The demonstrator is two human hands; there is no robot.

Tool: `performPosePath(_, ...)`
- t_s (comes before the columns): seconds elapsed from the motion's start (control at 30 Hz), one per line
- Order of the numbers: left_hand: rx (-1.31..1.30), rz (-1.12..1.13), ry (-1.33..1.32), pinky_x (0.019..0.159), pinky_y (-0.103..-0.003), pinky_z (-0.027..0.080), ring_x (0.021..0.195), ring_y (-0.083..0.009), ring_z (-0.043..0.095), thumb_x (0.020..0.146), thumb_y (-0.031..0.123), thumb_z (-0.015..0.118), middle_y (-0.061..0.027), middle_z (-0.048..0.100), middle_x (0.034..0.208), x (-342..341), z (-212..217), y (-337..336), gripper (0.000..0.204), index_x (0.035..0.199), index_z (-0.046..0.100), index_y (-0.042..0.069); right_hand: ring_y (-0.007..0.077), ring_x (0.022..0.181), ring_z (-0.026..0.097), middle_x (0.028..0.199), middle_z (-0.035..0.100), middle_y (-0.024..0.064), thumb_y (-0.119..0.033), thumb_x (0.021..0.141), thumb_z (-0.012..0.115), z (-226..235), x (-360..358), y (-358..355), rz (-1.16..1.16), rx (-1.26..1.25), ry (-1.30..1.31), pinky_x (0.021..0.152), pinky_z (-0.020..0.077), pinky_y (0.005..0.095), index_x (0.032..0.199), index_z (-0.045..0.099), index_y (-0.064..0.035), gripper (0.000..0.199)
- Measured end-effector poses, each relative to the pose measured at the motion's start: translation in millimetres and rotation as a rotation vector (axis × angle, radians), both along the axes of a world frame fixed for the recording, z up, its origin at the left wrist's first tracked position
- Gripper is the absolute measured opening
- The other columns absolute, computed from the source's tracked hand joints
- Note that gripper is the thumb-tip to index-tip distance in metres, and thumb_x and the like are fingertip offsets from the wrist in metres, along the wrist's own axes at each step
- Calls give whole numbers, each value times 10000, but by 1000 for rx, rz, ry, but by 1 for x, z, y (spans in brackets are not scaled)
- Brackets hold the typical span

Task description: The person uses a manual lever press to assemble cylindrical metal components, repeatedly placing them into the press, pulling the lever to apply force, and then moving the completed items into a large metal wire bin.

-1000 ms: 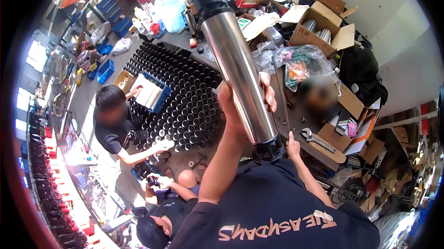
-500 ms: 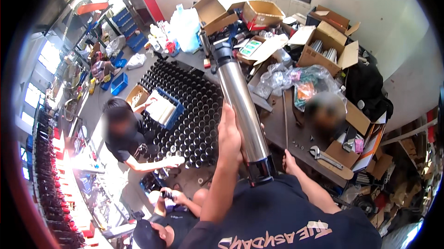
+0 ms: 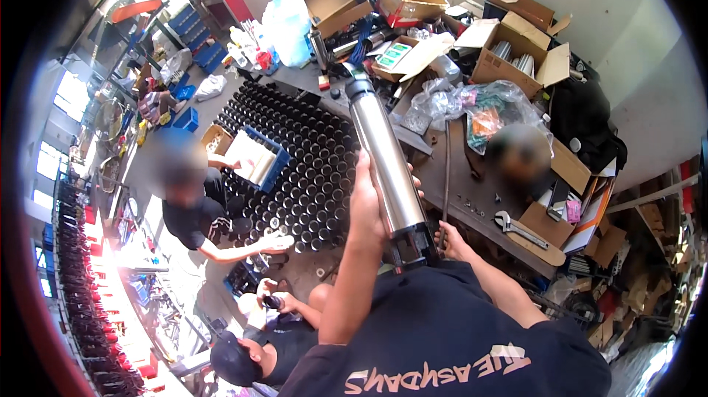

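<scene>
A silver metal cylinder (image 3: 391, 168) with black ends rests tilted in my left hand (image 3: 369, 201), its lower end close to my chest. The fingers wrap round its middle, and some fingertips show on the far side. My right hand (image 3: 457, 242) is closed round the lower part of a long thin metal rod (image 3: 447, 168). This rod stands nearly upright in the picture, just right of the cylinder's black lower end (image 3: 413, 246). Whether the rod touches that end, I cannot tell.
On the workbench (image 3: 472, 212) lie an adjustable wrench (image 3: 520, 229), plastic bags (image 3: 501, 113) and cardboard boxes (image 3: 509, 57). Many black tubes (image 3: 310, 175) stand at left, with a blue crate (image 3: 273, 164) on them. Two co-workers (image 3: 188, 209) are at the left and lower left.
My right hand and the rod have moved left, closer to the cylinder's lower end. The cylinder has shifted slightly upward. A co-worker at lower left has turned a small black part.
</scene>
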State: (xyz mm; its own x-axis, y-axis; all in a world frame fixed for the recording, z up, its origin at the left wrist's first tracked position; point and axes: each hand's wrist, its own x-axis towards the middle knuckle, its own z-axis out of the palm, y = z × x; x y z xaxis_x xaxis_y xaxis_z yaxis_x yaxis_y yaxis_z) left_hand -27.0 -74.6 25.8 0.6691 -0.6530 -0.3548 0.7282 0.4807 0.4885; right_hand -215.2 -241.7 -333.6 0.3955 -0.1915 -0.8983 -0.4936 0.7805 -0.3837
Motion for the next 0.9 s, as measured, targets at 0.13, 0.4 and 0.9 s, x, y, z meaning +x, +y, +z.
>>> performPosePath(0.13,-308,-90,62,719,-470,611,874,-325,660,1023,539,350,-196,621,1084,4,-21,-5,611,1267,509,2,202,1079,521,1148,554,38,-540,836,706,-12,-5,-4,-24,2,2,867,435,429,1157,561,-165,514)
performPosePath(0.4,-541,-151,175,785,-439,576,908,-300,605,1005,525,397,-188,558,1122,0,-39,-19,604,1270,490,-10,208,1211,485,1330,541,56,-545,857,666,-12,-20,-10,0,-49,-46,962,403,443,1278,538,-118,613)
performPosePath(0.9,-620,-97,7,601,-421,518,726,-282,574,968,642,423,-161,557,1008,3,-21,-29,626,1203,529,72,144,971,578,1085,640,-17,-576,853,656,-17,-24,-11,21,-48,-63,762,451,355,1117,618,-179,478)
